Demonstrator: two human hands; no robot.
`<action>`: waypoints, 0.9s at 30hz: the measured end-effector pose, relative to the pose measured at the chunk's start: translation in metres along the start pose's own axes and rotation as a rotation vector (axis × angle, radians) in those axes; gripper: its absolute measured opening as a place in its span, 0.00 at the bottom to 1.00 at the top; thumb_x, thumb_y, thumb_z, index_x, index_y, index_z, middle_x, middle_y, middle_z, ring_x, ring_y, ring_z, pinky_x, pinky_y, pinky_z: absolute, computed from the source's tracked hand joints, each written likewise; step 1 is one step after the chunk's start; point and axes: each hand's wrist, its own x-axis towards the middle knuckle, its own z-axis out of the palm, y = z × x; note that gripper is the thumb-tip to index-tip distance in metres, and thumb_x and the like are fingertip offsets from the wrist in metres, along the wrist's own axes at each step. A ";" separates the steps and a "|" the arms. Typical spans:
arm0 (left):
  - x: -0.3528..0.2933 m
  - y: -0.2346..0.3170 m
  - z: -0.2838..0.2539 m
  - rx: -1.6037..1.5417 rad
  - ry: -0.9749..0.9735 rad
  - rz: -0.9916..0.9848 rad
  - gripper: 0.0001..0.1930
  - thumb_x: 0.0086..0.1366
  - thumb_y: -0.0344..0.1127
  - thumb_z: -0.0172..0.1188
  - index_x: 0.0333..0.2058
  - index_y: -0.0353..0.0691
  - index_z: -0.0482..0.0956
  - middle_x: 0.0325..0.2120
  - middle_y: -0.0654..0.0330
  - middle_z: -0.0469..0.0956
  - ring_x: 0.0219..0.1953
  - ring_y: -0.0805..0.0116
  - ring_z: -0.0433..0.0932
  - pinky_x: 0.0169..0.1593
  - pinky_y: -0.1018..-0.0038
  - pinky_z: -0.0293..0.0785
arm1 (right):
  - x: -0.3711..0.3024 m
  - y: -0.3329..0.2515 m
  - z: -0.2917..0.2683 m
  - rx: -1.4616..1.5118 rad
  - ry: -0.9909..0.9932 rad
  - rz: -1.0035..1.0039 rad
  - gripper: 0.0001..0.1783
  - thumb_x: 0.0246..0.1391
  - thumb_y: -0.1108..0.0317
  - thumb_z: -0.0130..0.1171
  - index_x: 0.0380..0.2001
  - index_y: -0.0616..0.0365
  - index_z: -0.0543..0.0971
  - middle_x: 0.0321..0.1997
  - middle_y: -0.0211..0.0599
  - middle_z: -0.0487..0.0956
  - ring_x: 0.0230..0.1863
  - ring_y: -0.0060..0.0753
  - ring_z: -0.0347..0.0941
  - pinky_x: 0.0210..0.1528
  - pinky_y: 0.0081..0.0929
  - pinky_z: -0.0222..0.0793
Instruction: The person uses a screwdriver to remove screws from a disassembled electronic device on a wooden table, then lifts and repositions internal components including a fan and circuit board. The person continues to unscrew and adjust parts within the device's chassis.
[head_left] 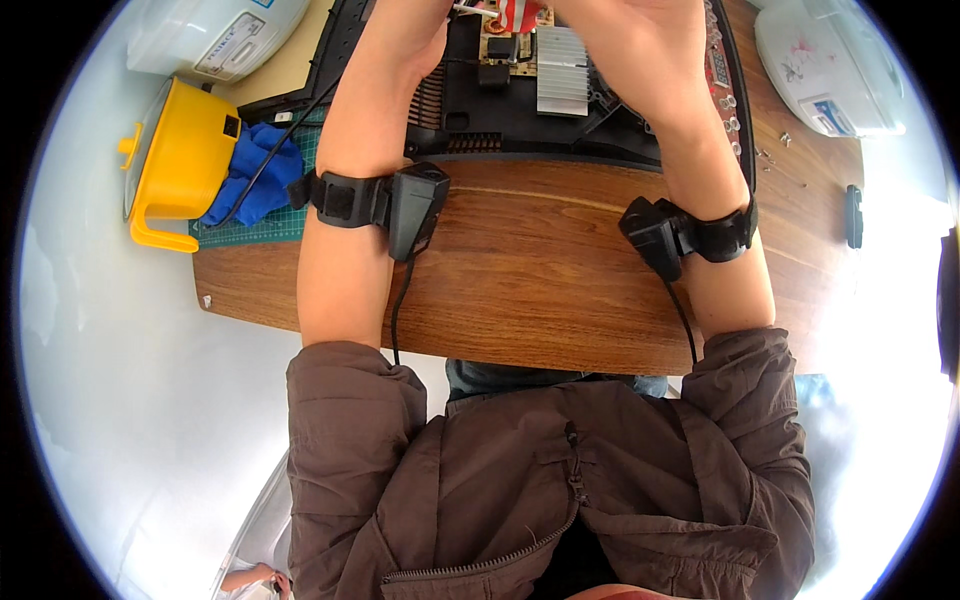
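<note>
Forearms (362, 110) partly hiding black casing (500, 118), yellow pot (188, 145) beside blue cloth (262, 172)

At lower centre I see a brown jacket (500, 480) with a toothed zip (575, 482) and bunched sleeves (350, 420); above, my feed shows black forearm straps (350, 200) carrying angular modules (415, 205) trailing black cables (394, 320).

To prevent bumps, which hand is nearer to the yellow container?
Left. The left hand is to the upper right of the container; the right hand is farther right, beside the heatsink.
</note>
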 end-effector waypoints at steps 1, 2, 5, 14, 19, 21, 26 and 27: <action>-0.002 -0.001 -0.005 0.021 -0.009 0.007 0.25 0.80 0.53 0.48 0.61 0.38 0.74 0.51 0.61 0.79 0.51 0.71 0.78 0.55 0.72 0.76 | 0.001 -0.006 0.001 -0.065 0.003 0.004 0.17 0.66 0.72 0.63 0.56 0.61 0.76 0.47 0.32 0.80 0.44 0.20 0.75 0.47 0.19 0.73; -0.002 -0.004 -0.008 0.036 -0.025 0.013 0.25 0.80 0.53 0.48 0.61 0.38 0.74 0.51 0.61 0.79 0.51 0.71 0.78 0.55 0.72 0.76 | 0.003 -0.013 0.006 -0.015 0.051 0.056 0.17 0.66 0.72 0.62 0.56 0.61 0.76 0.46 0.31 0.80 0.41 0.20 0.75 0.45 0.18 0.73; 0.004 -0.007 -0.015 -0.121 -0.039 -0.156 0.25 0.80 0.53 0.47 0.60 0.39 0.75 0.50 0.62 0.79 0.51 0.73 0.78 0.54 0.73 0.75 | 0.000 -0.011 0.002 0.309 0.036 0.231 0.15 0.66 0.72 0.62 0.55 0.60 0.77 0.42 0.30 0.80 0.37 0.18 0.74 0.42 0.18 0.73; 0.007 -0.003 -0.007 -0.149 0.023 -0.185 0.23 0.80 0.52 0.47 0.57 0.39 0.77 0.47 0.62 0.81 0.49 0.72 0.80 0.51 0.73 0.78 | 0.003 -0.016 0.020 0.002 0.209 0.099 0.17 0.65 0.77 0.59 0.56 0.64 0.75 0.45 0.29 0.78 0.39 0.16 0.72 0.42 0.19 0.72; 0.008 -0.003 -0.004 -0.297 0.005 -0.195 0.22 0.80 0.51 0.50 0.55 0.38 0.77 0.46 0.61 0.82 0.48 0.71 0.80 0.51 0.72 0.78 | 0.012 -0.048 -0.006 -0.064 -0.044 0.304 0.17 0.64 0.77 0.60 0.55 0.63 0.76 0.48 0.31 0.79 0.43 0.15 0.72 0.46 0.20 0.72; 0.004 0.008 0.015 -0.179 0.142 -0.170 0.22 0.79 0.51 0.50 0.55 0.38 0.78 0.46 0.60 0.82 0.47 0.71 0.81 0.49 0.73 0.80 | 0.013 -0.046 0.000 -0.119 0.044 0.309 0.17 0.64 0.77 0.60 0.55 0.63 0.76 0.47 0.31 0.80 0.42 0.15 0.72 0.46 0.19 0.72; 0.009 0.001 -0.002 -0.208 0.018 -0.221 0.22 0.79 0.50 0.50 0.55 0.37 0.77 0.46 0.60 0.82 0.46 0.71 0.81 0.48 0.72 0.80 | -0.001 -0.008 0.005 0.152 0.147 0.222 0.17 0.62 0.74 0.64 0.54 0.61 0.77 0.47 0.31 0.80 0.43 0.17 0.74 0.48 0.20 0.73; 0.009 0.000 0.001 -0.247 0.034 -0.215 0.22 0.79 0.51 0.51 0.55 0.37 0.78 0.45 0.60 0.82 0.46 0.71 0.81 0.48 0.72 0.80 | -0.001 -0.007 0.003 0.146 0.117 0.214 0.18 0.62 0.74 0.64 0.54 0.61 0.77 0.48 0.31 0.80 0.43 0.18 0.75 0.48 0.20 0.73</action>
